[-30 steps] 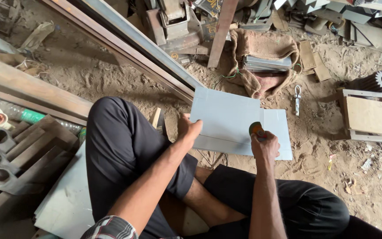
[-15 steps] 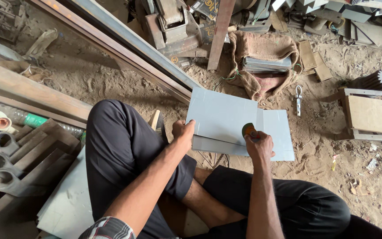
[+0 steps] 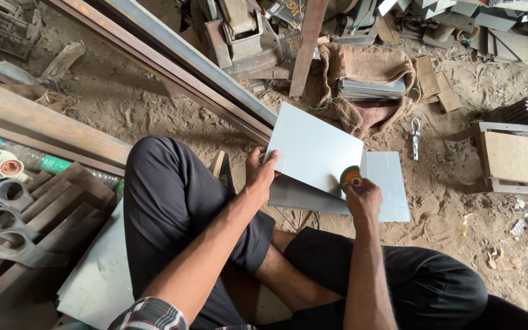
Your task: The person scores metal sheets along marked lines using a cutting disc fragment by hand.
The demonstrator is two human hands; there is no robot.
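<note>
The left hand [image 3: 259, 174] pinches the left edge of a flat grey sheet-metal panel [image 3: 313, 150], tilted up over a second grey metal sheet [image 3: 386, 189] lying on the sandy floor [image 3: 154, 110]. The right hand [image 3: 362, 198] is closed around a small orange-tipped tool [image 3: 351, 176] (its kind unclear), pressed at the panel's lower right edge.

Person wears black trousers [image 3: 172, 201] & plaid shirt sleeve [image 3: 148, 315], forearms bare, no gloves.

Sandy dirt floor [image 3: 123, 98], scattered metal scrap [image 3: 239, 36]
</note>
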